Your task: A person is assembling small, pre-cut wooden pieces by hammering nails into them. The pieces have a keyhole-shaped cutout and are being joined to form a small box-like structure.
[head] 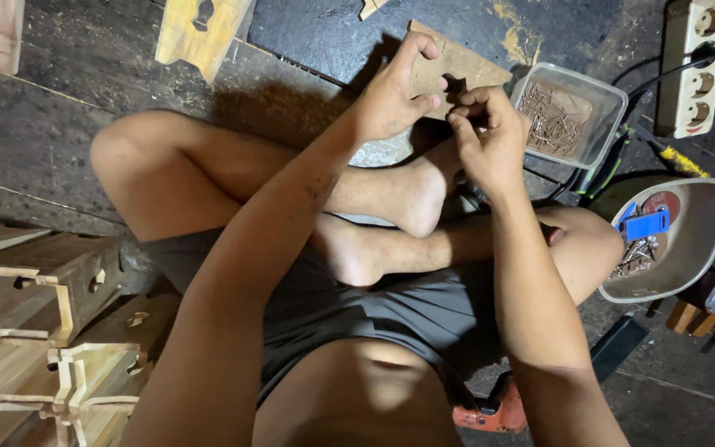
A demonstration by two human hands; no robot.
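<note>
I sit cross-legged on a dark floor. My left hand grips the edge of a flat brown wooden piece with a cut-out hole, thumb and fingers pinched on it. My right hand is right beside it, fingertips pinched together at the piece's hole; something small may be between them, but it is too small to tell. A clear plastic tub filled with small nails stands just right of my right hand.
A metal bowl with screws and a blue clip sits at the right. A white power strip with cables lies at top right. Stacked shaped wooden parts stand at the left, another wooden part at top. An orange tool lies below my right leg.
</note>
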